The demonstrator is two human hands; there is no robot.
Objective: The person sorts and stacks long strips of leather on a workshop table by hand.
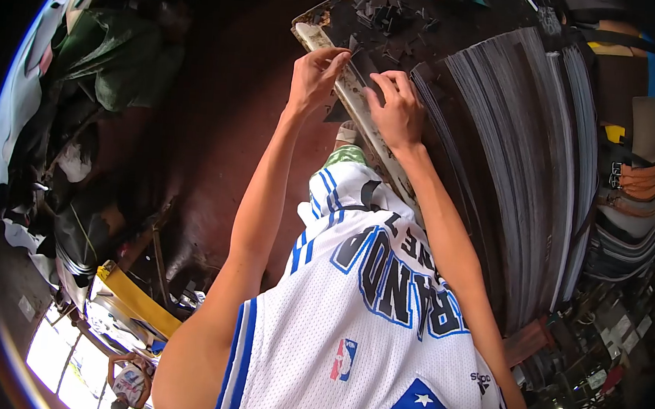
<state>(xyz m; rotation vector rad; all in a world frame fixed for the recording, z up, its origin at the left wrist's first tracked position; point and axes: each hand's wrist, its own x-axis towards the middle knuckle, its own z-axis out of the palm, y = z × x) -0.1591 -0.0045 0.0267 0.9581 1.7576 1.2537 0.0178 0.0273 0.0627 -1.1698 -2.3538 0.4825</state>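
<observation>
My left hand is raised over the pale, worn edge rail of the dark table. Its thumb and fingertips are pressed together, and anything between them is too small to make out. To its right, my right hand hovers by the inner side of the rail, fingers curved and thumb apart, with nothing visible in it. Beside that hand lie long, fanned stacks of thin dark grey strips. Small dark scraps are scattered on the table beyond both hands.
Green and dark cloth is heaped at the left above the reddish floor. A yellow beam slants at the lower left, near another person. More stacked material stands at the far right.
</observation>
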